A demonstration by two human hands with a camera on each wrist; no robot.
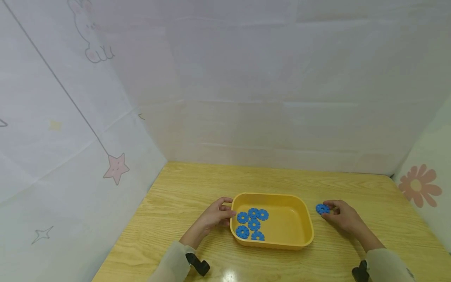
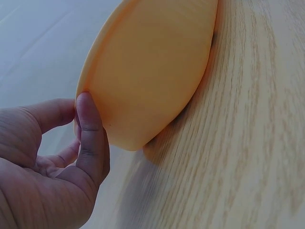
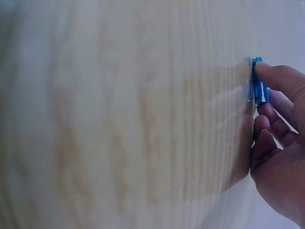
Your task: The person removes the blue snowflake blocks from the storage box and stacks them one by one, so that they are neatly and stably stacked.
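A yellow plastic basin [image 1: 287, 225] rests on the table, with several blue snowflake discs [image 1: 253, 224] lying flat in its left half. My left hand [image 1: 213, 215] pinches the basin's left rim between thumb and fingers; the left wrist view shows this grip on the basin wall [image 2: 147, 71] closely. To the right of the basin, my right hand [image 1: 343, 217] pinches a blue snowflake disc [image 1: 321, 208] by its edge, low at the tabletop. Seen edge-on in the right wrist view, the blue piece [image 3: 258, 83] looks layered, possibly more than one disc.
The wooden table [image 1: 197, 178] extends around the basin. White printed cloth [image 1: 229, 117] hangs behind it and at both sides, with a pink star [image 1: 116, 168] at the left and a flower [image 1: 419, 186] at the right.
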